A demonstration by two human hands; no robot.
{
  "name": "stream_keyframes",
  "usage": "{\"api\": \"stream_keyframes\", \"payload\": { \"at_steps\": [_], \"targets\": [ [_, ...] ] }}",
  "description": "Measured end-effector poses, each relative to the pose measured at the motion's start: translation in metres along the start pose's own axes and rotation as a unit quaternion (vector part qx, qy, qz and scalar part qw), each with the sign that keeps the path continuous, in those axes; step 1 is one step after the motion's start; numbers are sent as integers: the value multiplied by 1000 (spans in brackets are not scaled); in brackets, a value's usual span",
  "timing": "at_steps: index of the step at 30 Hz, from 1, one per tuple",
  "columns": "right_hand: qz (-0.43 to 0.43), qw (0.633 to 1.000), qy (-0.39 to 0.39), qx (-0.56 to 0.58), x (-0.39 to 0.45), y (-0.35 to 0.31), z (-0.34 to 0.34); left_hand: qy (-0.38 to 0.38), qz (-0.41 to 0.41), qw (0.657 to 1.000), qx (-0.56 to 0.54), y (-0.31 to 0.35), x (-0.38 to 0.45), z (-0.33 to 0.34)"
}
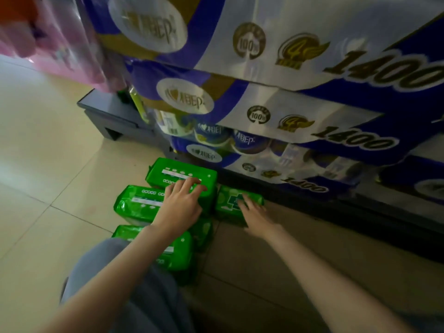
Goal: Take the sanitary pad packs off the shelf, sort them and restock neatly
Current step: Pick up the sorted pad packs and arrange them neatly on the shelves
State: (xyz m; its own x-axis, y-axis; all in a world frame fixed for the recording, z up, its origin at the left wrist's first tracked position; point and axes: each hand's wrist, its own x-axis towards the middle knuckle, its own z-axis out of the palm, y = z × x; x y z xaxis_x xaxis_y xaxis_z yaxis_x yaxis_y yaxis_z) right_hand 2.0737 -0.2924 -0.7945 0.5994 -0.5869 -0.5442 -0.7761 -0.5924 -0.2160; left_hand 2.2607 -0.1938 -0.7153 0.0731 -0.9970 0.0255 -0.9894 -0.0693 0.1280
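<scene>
Resting on green packs (pixel 182 176): both hands; wrappers (pixel 312 131) read "1400", "100%".

Green sanitary pad packs (pixel 141 205) lie clustered on floor.

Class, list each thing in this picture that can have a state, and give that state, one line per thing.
Left hand: fingers straight, resting on the far green pack.
Right hand: fingers straight, resting on the small green pack.
Middle green pack: lying on the floor.
Near green pack: lying on the floor, partly behind the left arm.
Tissue bundles: stacked, wrapped.
</scene>
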Motion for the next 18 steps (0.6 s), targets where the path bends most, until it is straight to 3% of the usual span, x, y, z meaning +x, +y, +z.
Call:
{"api": "stream_keyframes", "payload": {
  "at_steps": [6, 12, 18],
  "targets": [
    [93, 995, 3, -22, 26, -14, 20, -32, -11, 998, -49, -3, -1, 23],
    [96, 988, 50, -106, 21, 8, 21, -50, -1, 995, -83, 10, 5, 32],
    [82, 996, -29, 31, 0, 10, 16, -49, 22, 994, -98, 19, 6, 38]
  ]
}}
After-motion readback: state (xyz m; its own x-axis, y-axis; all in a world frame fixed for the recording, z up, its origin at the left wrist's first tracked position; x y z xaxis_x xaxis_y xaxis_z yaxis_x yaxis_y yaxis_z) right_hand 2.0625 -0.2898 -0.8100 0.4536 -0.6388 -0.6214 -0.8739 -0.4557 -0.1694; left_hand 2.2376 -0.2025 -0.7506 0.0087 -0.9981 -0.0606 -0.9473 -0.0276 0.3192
